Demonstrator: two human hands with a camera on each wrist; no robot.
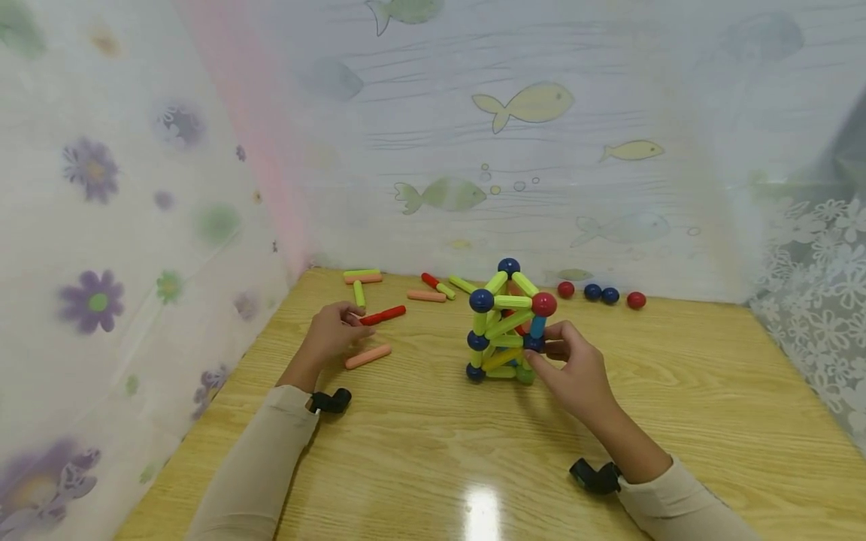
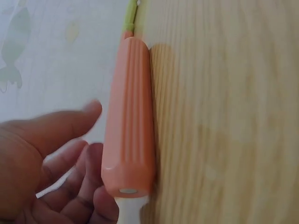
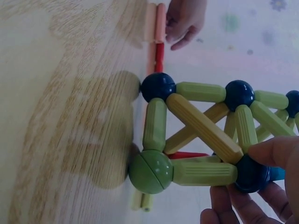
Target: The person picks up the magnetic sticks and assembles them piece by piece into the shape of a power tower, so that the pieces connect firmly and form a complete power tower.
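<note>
A tower of magnetic building rods and balls (image 1: 512, 302) stands on the table, with yellow-green, yellow and blue rods between its balls. My right hand (image 1: 575, 368) grips it at a dark blue ball (image 3: 252, 173), thumb on one side and fingertips on the other. To the left, my left hand (image 1: 331, 332) reaches over the table, its fingertips overlapping the end of a red rod (image 1: 386, 315) in the head view. Thumb and loosely bent fingers stand apart in the left wrist view, beside a peach rod (image 2: 128, 116) lying on the table.
At the back left lie several loose rods, among them a peach one (image 1: 426, 296) and a yellow-green one (image 1: 462, 285). Loose balls, red (image 1: 635, 300) and dark blue (image 1: 592, 291), sit behind the tower to the right. A patterned curtain (image 1: 433, 135) borders the table's back edge.
</note>
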